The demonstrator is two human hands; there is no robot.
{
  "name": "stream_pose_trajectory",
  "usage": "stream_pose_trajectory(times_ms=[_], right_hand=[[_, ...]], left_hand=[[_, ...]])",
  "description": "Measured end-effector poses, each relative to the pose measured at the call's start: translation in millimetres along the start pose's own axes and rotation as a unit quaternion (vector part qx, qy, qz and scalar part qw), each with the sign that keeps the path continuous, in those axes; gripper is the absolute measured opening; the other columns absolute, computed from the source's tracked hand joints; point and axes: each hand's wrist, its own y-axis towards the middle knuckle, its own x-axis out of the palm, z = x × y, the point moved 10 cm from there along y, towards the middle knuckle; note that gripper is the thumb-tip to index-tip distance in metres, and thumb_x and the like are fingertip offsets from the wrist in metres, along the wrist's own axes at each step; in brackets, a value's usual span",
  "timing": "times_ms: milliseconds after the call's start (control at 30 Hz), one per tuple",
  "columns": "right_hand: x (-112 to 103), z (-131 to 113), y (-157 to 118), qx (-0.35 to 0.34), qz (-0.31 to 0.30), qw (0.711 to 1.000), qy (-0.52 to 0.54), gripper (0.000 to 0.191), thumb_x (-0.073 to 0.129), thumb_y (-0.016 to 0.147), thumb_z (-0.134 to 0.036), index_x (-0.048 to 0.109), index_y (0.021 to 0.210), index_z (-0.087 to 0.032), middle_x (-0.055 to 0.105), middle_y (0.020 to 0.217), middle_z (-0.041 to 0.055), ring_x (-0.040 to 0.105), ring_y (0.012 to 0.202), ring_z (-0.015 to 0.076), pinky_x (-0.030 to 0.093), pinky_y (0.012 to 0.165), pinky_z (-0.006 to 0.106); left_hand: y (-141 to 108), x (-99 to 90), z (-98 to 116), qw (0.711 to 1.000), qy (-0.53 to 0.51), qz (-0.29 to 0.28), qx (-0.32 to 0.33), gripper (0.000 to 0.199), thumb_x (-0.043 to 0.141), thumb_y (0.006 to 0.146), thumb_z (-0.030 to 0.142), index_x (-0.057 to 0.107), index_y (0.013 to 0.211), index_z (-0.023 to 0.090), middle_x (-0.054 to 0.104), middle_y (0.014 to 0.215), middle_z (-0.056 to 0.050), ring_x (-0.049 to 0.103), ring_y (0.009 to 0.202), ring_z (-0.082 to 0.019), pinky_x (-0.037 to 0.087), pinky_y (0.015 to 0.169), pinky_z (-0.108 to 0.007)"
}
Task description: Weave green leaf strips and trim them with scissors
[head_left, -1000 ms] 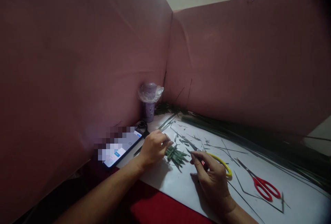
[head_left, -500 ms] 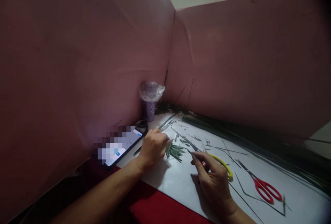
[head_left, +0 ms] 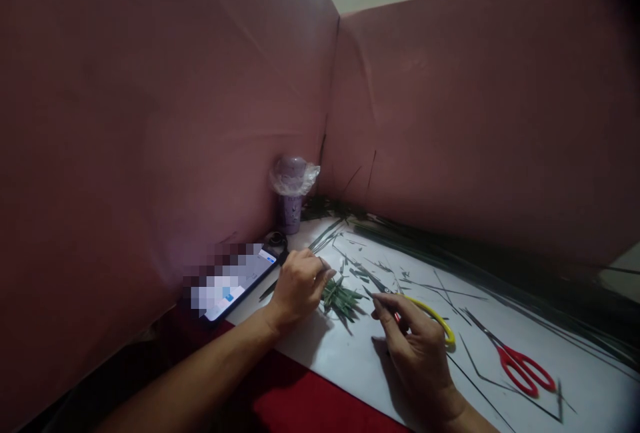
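I see a green bunch [head_left: 345, 301] a bit below the middle of the frame, in the gap between my two hands. My left hand [head_left: 300, 289] is the near one: the bunch sits right at its fingertips, on the right side of them. That hand is closed and looks to be pinching the bunch at its left end, but the fingers hide just how. The long way of the bunch runs from those fingers out to the right and a bit down, so its loose tips point at my right hand [head_left: 415, 343], which is near but not touching. My right hand pinches a small green strip [head_left: 368, 292], and its tip points up and left, toward the bunch. A yellow handle [head_left: 447, 326] curves behind that hand, and I can't tell if the hand holds it too. The bunch looks spiky, like a little grass broom, with lots of thin, pointy bits spread out like a fan, dark green with some lighter bits, over the white tabletop [head_left: 345, 373].
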Motion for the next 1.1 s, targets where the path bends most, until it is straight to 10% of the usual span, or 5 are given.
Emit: stream_pose_trajectory(times_ms=[1100], right_hand=[[2.1,3.3,0.8,0.040,-0.010,0.999,0.004,0.012,0.056,0.086,-0.030,0.063,0.084,-0.021,0.065,0.072,0.0014,0.059,0.064,0.0171,0.044,0.058,0.028]], left_hand=[[-1.3,1.8,9.1,0.999,0.032,0.007,0.030,0.011,0.057,0.083,0.021,0.062,0.074,0.016,0.062,0.072,-0.005,0.054,0.076,-0.019,0.036,0.073,-0.035]])
